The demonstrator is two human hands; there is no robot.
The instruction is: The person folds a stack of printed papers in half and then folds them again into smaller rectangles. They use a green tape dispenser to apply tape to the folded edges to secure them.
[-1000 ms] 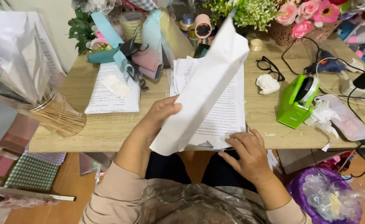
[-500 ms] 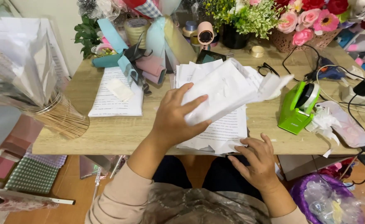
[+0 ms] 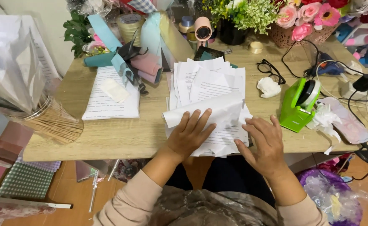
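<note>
Paper sheets (image 3: 211, 90), thin, white and covered in fine print, lie in a loose, overlapping stack on the pale wood-grain table (image 3: 108, 134). The topmost sheet (image 3: 205, 113) is curled over into a soft roll with a slightly crumpled surface, lying across the stack just under the fingertips of the left hand (image 3: 190, 134). That hand rests flat on it, fingers spread and pressing down, gripping nothing. The right hand (image 3: 264, 142) lies palm down on the lower right edge of the stack, fingers loosely splayed, also holding nothing.

Beyond the fingertips of the right hand stands a glossy bright green tape dispenser (image 3: 299, 104), with a small crumpled white wad (image 3: 269, 87) and black-framed glasses (image 3: 269, 69) further off. Left of the left hand lies another printed sheet (image 3: 108, 94), and past it a bundle of pastel paper rolls (image 3: 140, 62).

Half a second earlier the left hand held the sheet lifted above the stack; now it is pressed down and rolled, and the right hand has moved up onto the papers.
</note>
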